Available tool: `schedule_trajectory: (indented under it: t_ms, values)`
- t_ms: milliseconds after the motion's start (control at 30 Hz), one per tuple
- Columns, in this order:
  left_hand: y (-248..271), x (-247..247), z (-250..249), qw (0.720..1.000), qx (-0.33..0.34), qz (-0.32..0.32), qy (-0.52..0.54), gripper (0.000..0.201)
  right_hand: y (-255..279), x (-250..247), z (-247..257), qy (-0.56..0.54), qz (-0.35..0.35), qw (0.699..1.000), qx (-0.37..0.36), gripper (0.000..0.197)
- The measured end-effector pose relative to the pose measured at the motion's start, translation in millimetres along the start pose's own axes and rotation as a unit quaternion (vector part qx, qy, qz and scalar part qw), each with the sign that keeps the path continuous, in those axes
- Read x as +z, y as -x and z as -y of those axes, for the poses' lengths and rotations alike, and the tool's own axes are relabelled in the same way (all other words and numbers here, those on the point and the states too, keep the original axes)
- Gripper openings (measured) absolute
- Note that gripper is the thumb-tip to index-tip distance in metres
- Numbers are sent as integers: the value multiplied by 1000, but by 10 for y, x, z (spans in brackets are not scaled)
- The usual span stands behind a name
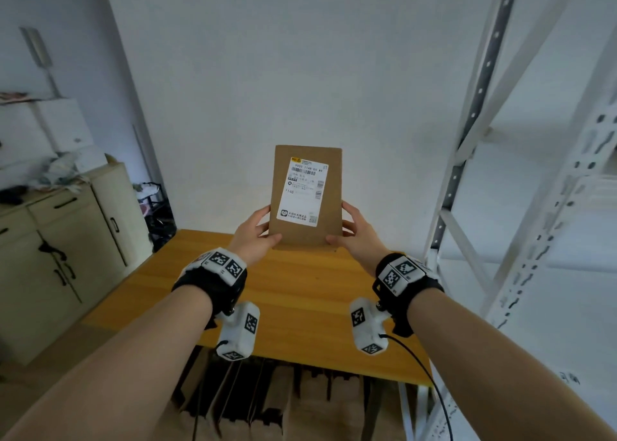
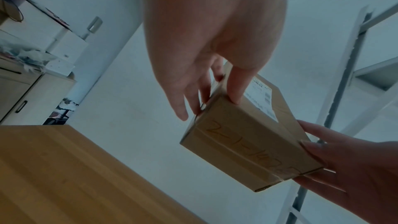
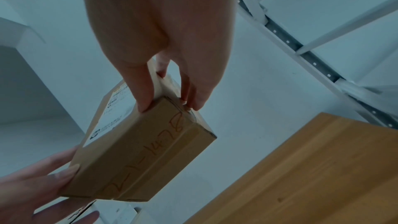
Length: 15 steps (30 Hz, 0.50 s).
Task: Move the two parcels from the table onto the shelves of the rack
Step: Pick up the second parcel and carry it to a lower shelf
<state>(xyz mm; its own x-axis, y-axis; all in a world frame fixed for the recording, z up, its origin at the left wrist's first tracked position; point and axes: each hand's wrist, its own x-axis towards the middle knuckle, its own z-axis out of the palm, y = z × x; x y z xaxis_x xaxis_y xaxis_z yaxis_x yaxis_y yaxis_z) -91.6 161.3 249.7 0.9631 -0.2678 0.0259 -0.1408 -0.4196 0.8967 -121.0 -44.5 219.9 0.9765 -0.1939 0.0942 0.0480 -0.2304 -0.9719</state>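
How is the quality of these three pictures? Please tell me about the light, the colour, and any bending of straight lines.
Head view: bright, even light, natural colour; the parcel label is mostly readable, though the rack uprights lean and bow from the wide lens. Left wrist view: dimmer, bluish cast, left hand large and soft. Right wrist view: same bluish dimness, right hand looming; handwriting on the parcel's edge stays visible.

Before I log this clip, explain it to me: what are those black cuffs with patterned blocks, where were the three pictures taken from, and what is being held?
No machine: a person's two bare hands. The black wrist cuffs carry cameras. One picture comes from a head camera, the others look along each hand. The left hand and right hand grip a flat brown cardboard parcel with a white shipping label, lifted above the orange-brown wooden table. The white metal rack stands at right.
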Motion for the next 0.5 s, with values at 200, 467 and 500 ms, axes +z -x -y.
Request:
schedule_trajectory:
  t_ms: [200, 467, 500]
  values:
    - [550, 115, -160, 1000, 24, 6, 0, 73, 622, -174, 107, 3, -13, 1000, -19, 84]
    - [1279, 440, -208, 999, 30, 43, 2, 73, 1552, -428, 23, 5, -33, 999, 15, 86]
    - [1349, 488, -213, 998, 31, 51, 5, 73, 1655, -471, 18, 10, -39, 999, 20, 86]
